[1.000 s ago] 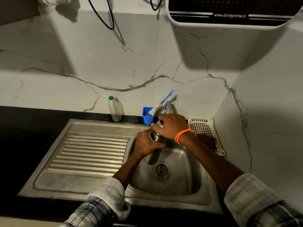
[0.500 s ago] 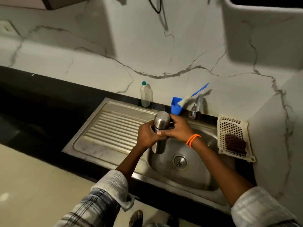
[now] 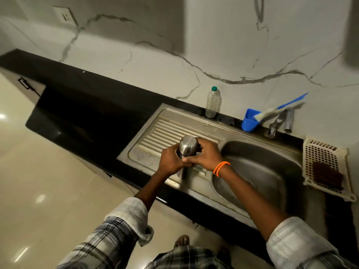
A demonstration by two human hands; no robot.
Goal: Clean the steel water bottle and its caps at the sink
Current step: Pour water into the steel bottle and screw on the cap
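The steel water bottle (image 3: 188, 147) stands upright over the ribbed draining board (image 3: 155, 136) of the sink, its rounded steel cap on top. My left hand (image 3: 171, 160) grips the bottle's body from the left. My right hand (image 3: 206, 156), with an orange band at the wrist, curls round the bottle just under the cap from the right. The lower part of the bottle shows below my hands; the middle is hidden by my fingers.
The sink bowl (image 3: 258, 164) lies to the right, with the tap (image 3: 279, 123) behind it. A blue cup holding a bottle brush (image 3: 250, 121) and a clear plastic bottle (image 3: 213, 102) stand at the wall. A cream basket with a scrubber (image 3: 326, 167) sits far right.
Both hands carried the bottle left, from under the tap over the bowl to above the draining board. The view swung left and down.
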